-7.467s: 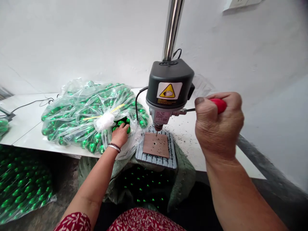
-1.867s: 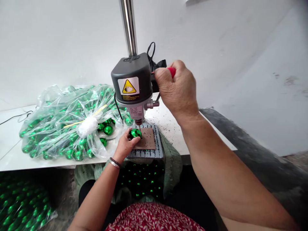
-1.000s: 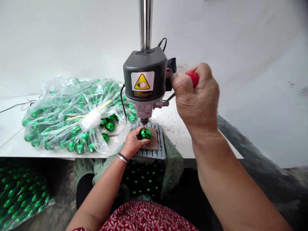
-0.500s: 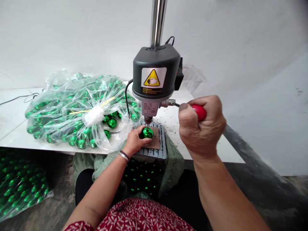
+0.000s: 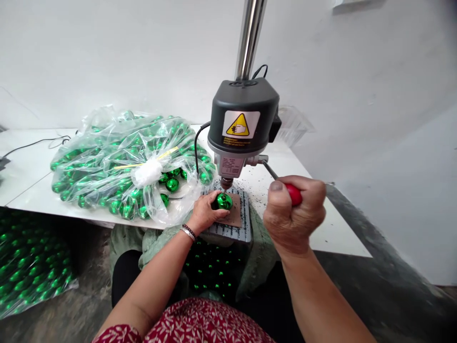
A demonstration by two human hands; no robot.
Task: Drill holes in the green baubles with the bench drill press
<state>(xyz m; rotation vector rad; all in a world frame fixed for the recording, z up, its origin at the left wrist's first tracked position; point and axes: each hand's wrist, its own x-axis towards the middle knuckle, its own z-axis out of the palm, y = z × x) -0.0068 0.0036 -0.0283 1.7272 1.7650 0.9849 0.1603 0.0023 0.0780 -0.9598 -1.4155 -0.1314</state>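
Clenching a red knob (image 5: 294,194) in right hand (image 5: 296,216), pinching a green ball (image 5: 225,203) in half-curled left hand (image 5: 205,212): probably light, slick, brittle; best held gently by its sides.

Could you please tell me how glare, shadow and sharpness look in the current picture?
Head view: bright highlights on the green ball in the left hand and on the plastic bag, glare streaks down the metal post; head view: deep shade under the white table; head view: the warning label is clear in its symbol, but its fine print is too soft to read.
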